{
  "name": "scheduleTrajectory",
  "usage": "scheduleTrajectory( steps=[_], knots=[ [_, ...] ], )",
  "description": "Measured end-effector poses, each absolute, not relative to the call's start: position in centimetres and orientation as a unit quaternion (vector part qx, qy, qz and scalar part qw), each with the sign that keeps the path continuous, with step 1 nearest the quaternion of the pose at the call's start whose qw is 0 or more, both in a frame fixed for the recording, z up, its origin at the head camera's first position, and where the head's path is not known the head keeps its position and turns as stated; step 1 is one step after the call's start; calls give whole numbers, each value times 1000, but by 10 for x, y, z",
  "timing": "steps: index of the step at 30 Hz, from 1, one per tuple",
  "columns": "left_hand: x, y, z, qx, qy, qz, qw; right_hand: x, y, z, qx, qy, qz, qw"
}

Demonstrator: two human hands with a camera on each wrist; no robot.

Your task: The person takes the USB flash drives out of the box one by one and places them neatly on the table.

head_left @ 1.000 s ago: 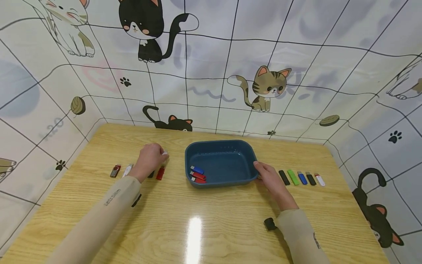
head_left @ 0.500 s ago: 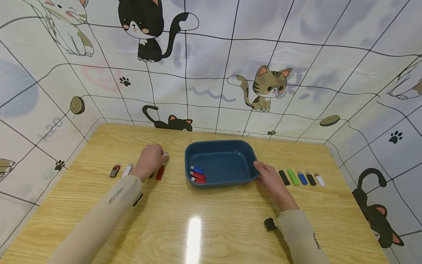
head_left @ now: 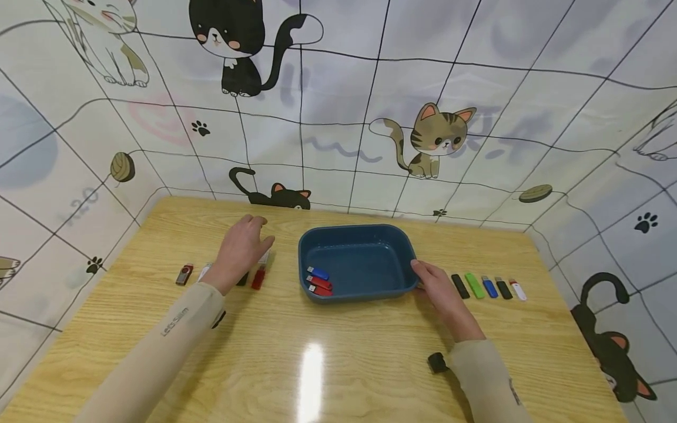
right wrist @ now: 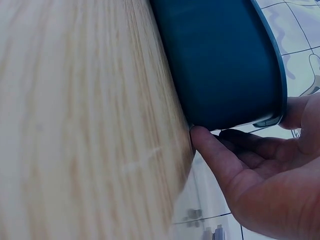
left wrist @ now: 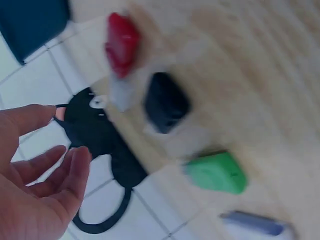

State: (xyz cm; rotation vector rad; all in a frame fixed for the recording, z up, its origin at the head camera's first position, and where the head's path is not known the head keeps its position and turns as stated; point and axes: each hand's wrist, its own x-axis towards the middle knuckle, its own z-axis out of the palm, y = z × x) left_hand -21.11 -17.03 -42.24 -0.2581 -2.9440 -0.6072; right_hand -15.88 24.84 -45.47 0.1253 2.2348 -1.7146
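Note:
My left hand [head_left: 239, 249] is over the row of USB sticks on the left, thumb and fingers spread with nothing between them. Just past its thumb, a red USB stick [head_left: 258, 278] lies with a whitish piece [head_left: 264, 257] at its far end. The left wrist view shows blurred black [left wrist: 166, 102] and green USB sticks [left wrist: 217, 172] beside the red one. With my right hand [head_left: 441, 294] I hold the right end of a dark blue tray [head_left: 365, 295], thumb at its rim and fingers lower on the end wall. Inside lie a blue USB stick [head_left: 318, 272] and two red ones [head_left: 319, 283].
Right of the tray, several USB sticks stand in a row, among them a green one [head_left: 474, 285] and a white one [head_left: 518, 290]. At the far left is a red-and-silver stick [head_left: 184, 274]. A cat-print sheet [head_left: 338, 141] rises behind the wooden table [head_left: 254, 364].
My left thumb and fingers pinched the whitish piece before; now they are spread apart and it lies behind the red stick. The right hand keeps its hold on the tray.

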Motion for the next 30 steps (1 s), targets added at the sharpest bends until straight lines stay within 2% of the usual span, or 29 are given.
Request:
scheduleTrajectory(
  steps=[6,10,18,30],
  knots=[
    [-200,-150,-401,-170,-959,-203,104,-155,251,-453,46,777,-606,162],
    [-197,-137,-394,-236,-945,-203,98,-153,252,-454,42,780,-603,161],
    [-197,-107,-379,-359,-921,-150,7,-156,252,-453,41,780,-605,156],
    [-206,-76,-386,-396,-907,-31,-141,-159,249,-454,36,777,-607,164]
  ],
)
